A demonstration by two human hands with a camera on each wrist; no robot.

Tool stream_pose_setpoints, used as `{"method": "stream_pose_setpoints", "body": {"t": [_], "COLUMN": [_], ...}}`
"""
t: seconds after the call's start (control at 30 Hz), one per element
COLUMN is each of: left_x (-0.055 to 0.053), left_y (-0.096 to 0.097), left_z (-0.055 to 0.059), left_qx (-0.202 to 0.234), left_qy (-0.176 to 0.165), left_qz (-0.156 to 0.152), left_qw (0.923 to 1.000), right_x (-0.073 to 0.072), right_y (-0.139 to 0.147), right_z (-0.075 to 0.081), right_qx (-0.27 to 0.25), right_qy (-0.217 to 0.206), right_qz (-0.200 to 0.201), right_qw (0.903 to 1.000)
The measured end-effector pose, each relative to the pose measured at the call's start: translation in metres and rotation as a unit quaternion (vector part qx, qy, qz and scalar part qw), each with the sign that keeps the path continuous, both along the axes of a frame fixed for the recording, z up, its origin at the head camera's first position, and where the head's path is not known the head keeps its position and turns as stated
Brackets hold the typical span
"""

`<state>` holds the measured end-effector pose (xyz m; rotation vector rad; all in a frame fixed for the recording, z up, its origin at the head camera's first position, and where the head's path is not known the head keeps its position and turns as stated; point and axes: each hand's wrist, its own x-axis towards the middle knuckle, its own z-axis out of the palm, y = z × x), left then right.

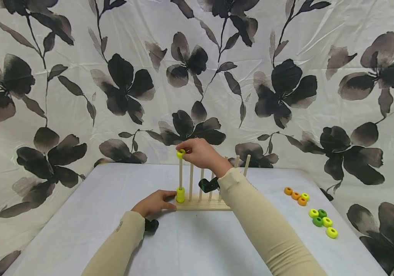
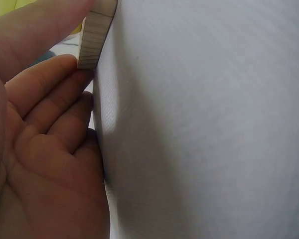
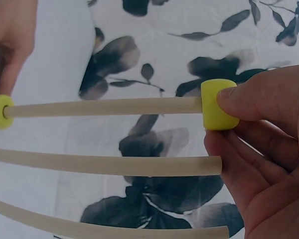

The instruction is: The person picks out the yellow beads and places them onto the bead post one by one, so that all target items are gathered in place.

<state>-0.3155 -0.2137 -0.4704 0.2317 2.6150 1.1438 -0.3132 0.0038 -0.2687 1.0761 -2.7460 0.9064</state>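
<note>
A wooden peg rack (image 1: 203, 207) with several upright pegs stands on the table. At the top of its leftmost peg (image 3: 104, 106), my right hand (image 1: 200, 154) pinches a yellow bead (image 3: 214, 112) between thumb and fingers, the peg's tip hidden at the bead. Yellow beads (image 1: 180, 195) sit stacked at the foot of that same peg. My left hand (image 1: 153, 204) holds the left end of the rack's base, thumb and fingers spread around the corner. The left wrist view shows its fingertips right at the base's end grain (image 2: 93, 42).
Loose beads lie on the right of the white table (image 1: 114, 191): orange beads (image 1: 295, 195), yellow beads (image 1: 332, 232) and green beads (image 1: 317, 221). Other bare pegs (image 1: 247, 165) rise beside and behind my right forearm. A floral cloth (image 1: 197, 76) hangs behind the table.
</note>
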Motion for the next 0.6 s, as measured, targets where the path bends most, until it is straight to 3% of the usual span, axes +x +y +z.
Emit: {"method": "stream_pose_setpoints", "body": {"t": [0.6], "left_x": [0.0048], "left_y": [0.0017], "left_z": [0.0056], "left_qx": [-0.011], "left_qy": [0.005], "left_qz": [-0.009], "left_qw": [0.9999], "right_x": [-0.0014], "right_y": [-0.0026], "right_z": [-0.0003], "right_qx": [0.041], "right_qy": [0.033], "right_qz": [0.001], "right_qw": [0.9986]}}
